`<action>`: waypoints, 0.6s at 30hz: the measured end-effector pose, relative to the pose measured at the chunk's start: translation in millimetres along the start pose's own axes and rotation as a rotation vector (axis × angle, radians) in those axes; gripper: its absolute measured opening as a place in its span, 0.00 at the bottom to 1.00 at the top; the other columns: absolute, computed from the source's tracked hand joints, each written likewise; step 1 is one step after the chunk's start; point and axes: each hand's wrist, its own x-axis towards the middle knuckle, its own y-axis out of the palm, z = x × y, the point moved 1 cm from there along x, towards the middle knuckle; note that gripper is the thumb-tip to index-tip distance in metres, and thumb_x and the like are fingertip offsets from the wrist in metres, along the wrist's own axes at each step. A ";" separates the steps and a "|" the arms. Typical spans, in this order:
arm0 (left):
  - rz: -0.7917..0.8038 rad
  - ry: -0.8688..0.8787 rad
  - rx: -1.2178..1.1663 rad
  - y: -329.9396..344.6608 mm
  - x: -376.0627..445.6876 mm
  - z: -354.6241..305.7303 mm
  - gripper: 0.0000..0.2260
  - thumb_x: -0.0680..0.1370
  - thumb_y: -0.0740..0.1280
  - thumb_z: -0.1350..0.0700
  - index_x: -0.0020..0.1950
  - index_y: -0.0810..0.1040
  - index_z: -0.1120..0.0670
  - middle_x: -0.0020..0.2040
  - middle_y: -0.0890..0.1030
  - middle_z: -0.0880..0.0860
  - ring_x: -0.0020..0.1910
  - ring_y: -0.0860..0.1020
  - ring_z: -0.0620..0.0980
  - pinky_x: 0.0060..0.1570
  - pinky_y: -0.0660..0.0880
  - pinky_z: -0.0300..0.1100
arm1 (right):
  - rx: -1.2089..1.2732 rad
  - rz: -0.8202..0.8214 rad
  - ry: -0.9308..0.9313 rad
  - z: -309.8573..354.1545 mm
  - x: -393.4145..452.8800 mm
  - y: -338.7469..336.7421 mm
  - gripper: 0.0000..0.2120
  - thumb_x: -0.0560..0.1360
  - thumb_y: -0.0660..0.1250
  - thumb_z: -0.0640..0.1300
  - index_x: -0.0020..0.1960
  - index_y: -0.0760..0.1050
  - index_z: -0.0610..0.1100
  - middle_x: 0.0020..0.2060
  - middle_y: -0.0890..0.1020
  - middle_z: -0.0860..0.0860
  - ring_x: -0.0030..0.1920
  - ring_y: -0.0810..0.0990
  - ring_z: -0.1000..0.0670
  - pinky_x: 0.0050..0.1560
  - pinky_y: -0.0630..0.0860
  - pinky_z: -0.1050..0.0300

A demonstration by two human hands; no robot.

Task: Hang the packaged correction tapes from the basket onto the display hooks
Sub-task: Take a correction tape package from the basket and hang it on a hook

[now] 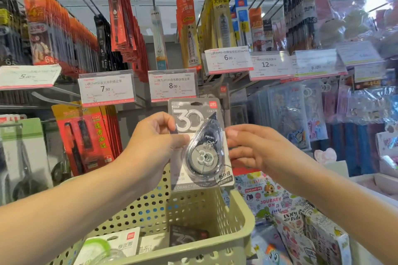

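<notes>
Above the green perforated basket (193,211) the grey packaged correction tape (199,144) is held upright between both hands — the left hand (155,146) pinches its left edge between thumb and fingers, and the right hand (252,148) grips its right edge with curled fingers. The pack's top sits just under the 8.00 price tag (173,85), over the basket's far wall. More packaged tapes (120,245) lie inside the basket, at its near end.
</notes>
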 end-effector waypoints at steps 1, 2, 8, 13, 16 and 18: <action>0.002 0.007 0.001 2.1 0.9 -0.9 0.16 0.71 0.66 0.73 0.34 0.67 0.55 0.31 0.69 0.54 0.32 0.70 0.50 0.28 0.67 0.36 | 0.003 0.017 0.020 -0.3 -1.8 0.5 0.18 0.71 0.69 0.48 0.59 0.75 0.43 0.44 0.82 0.45 0.37 0.81 0.52 0.41 0.79 0.59; 0.004 0.011 0.003 3.9 1.6 -1.7 0.16 0.71 0.66 0.73 0.34 0.67 0.54 0.32 0.69 0.54 0.33 0.70 0.51 0.27 0.67 0.36 | 0.007 0.015 0.031 -0.7 -2.9 0.0 0.18 0.72 0.69 0.46 0.59 0.75 0.42 0.43 0.80 0.44 0.36 0.79 0.52 0.39 0.78 0.60; 0.039 0.013 -0.028 9.4 3.5 -1.6 0.16 0.72 0.66 0.73 0.34 0.67 0.55 0.31 0.69 0.54 0.34 0.70 0.52 0.28 0.67 0.38 | 0.093 0.043 0.069 -3.6 -4.6 -5.1 0.14 0.77 0.62 0.41 0.59 0.76 0.35 0.46 0.77 0.41 0.40 0.75 0.48 0.38 0.78 0.61; 0.067 0.009 -0.016 14.0 6.5 0.0 0.16 0.73 0.66 0.73 0.35 0.67 0.55 0.32 0.71 0.55 0.34 0.71 0.52 0.29 0.68 0.38 | 0.087 0.029 0.047 -8.9 -6.6 -7.7 0.12 0.78 0.60 0.37 0.57 0.76 0.35 0.48 0.79 0.37 0.47 0.75 0.41 0.47 0.75 0.54; 0.122 0.012 0.108 17.5 10.9 -7.1 0.13 0.74 0.66 0.69 0.37 0.68 0.55 0.36 0.69 0.58 0.35 0.71 0.52 0.29 0.69 0.38 | 0.105 0.000 0.010 -8.4 -6.7 -11.0 0.11 0.78 0.59 0.36 0.54 0.78 0.35 0.43 0.83 0.40 0.40 0.80 0.45 0.41 0.80 0.57; 0.148 0.081 0.342 18.4 14.5 -16.6 0.09 0.75 0.68 0.62 0.39 0.69 0.56 0.34 0.72 0.57 0.29 0.71 0.51 0.23 0.70 0.35 | 0.115 -0.021 -0.012 -6.4 -7.1 -13.9 0.11 0.78 0.59 0.35 0.52 0.80 0.36 0.38 0.84 0.43 0.32 0.79 0.50 0.32 0.79 0.61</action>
